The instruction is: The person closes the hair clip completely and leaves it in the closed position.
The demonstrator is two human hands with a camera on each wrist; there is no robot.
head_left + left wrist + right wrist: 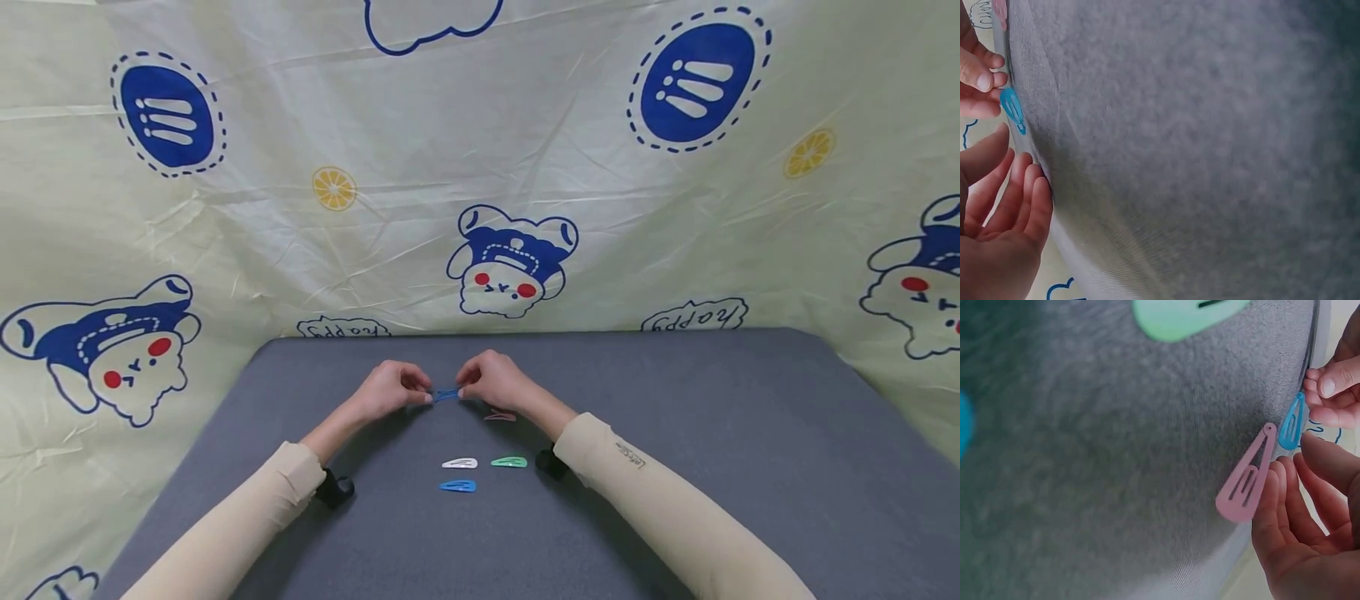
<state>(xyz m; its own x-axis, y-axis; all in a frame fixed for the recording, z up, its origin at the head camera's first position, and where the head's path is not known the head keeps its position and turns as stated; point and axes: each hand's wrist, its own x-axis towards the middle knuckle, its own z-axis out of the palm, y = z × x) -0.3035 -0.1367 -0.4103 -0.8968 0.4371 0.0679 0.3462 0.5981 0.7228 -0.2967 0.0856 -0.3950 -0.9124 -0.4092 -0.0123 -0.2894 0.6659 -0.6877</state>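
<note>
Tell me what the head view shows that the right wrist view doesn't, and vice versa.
Only the head view: white clip, sleeves and orange-slice prints.

Only the right wrist view: no extra object, just the inner side of the right hand.

Both: that hand, left hand, pink clip, green clip, held blue clip, loose blue clip (barely in the wrist view), table.

Head view: soft, even light; pale sheen on cloth (420, 125); diffuse shadows on surface (750, 433) beneath arms (247, 508). Wrist views dimmer, hazy; left's right edge, right's left edge darkened; green clip (1185, 315) blurred near frame top.
</note>
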